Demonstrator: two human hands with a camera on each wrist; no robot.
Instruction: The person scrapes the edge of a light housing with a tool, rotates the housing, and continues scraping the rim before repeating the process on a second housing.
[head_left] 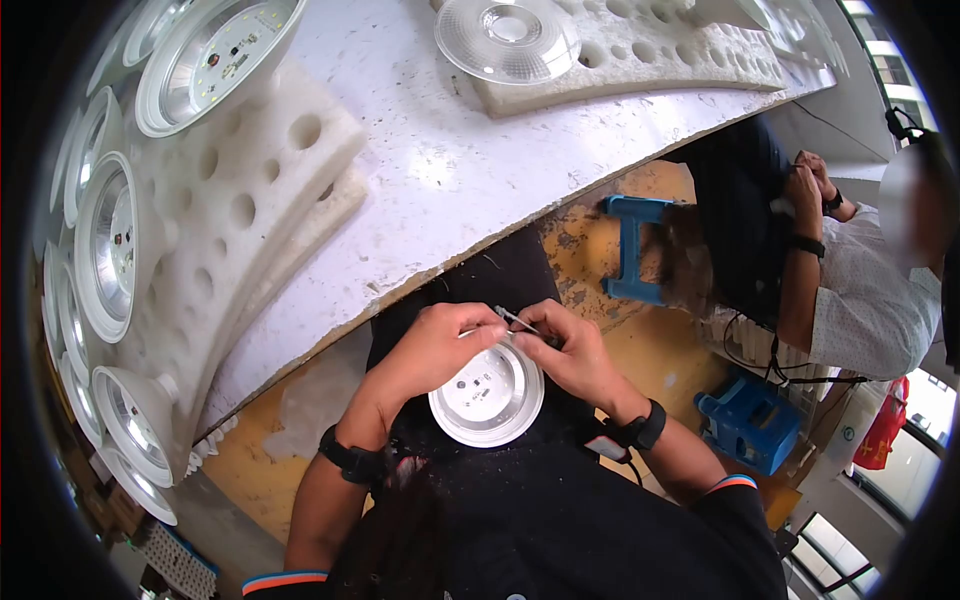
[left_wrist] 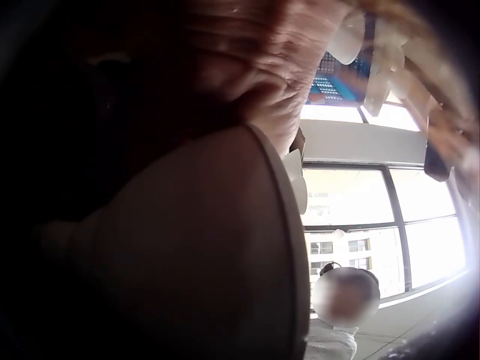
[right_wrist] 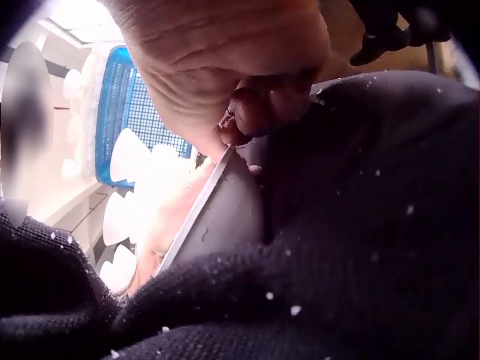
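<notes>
A round white lamp housing with a circuit board inside rests on the person's lap, its open side up. At its upper rim the left hand bends its fingers, thumb and forefinger together. The right hand pinches a thin, light-coloured piece just above the rim. In the left wrist view the housing's dark outer side lies beside the left hand. The right wrist view shows the right hand with curled fingers at the rim of the housing.
Several lamp housings stand in foam blocks on the white table. A clear lens disc lies on another foam block. At the right sits another person, near blue stools.
</notes>
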